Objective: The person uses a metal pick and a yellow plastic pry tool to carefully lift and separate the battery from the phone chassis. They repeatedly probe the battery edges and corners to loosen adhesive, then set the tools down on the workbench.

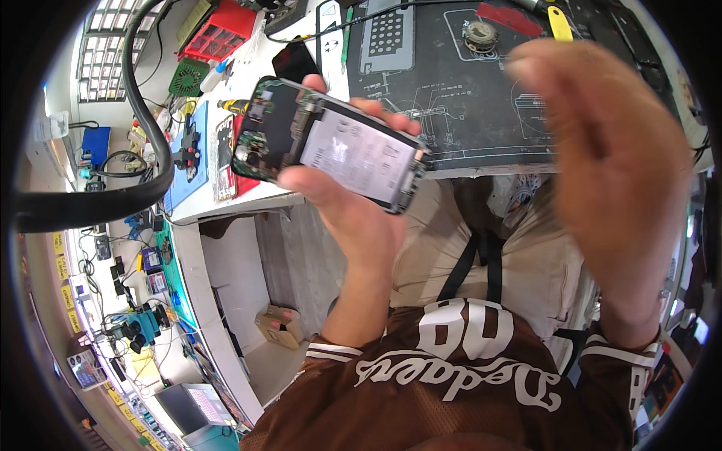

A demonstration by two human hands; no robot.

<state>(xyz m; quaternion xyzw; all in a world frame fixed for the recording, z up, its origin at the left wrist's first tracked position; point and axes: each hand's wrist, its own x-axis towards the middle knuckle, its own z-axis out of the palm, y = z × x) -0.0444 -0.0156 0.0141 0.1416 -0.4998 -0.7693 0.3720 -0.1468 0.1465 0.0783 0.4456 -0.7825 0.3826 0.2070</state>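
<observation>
My left hand [357, 218] grips an opened smartphone [263, 128] in front of the bench edge. Its back is off, so the large pale battery [353, 154] and the circuit board with small metal parts face up. My thumb presses the near edge, and the fingertips show along the far edge. To the right, my right hand [602, 143] is raised close to the camera, away from the phone. Motion smears it, and I cannot make out its fingers or anything between them.
A dark printed work mat [481, 105] covers the bench, bearing a round metal part [480, 36] and a yellow-handled tool [559, 24]. A thick black flexible arm [154, 177] curves along the left. Beyond it stand a red drawer box [229, 30] and a blue mat [197, 143].
</observation>
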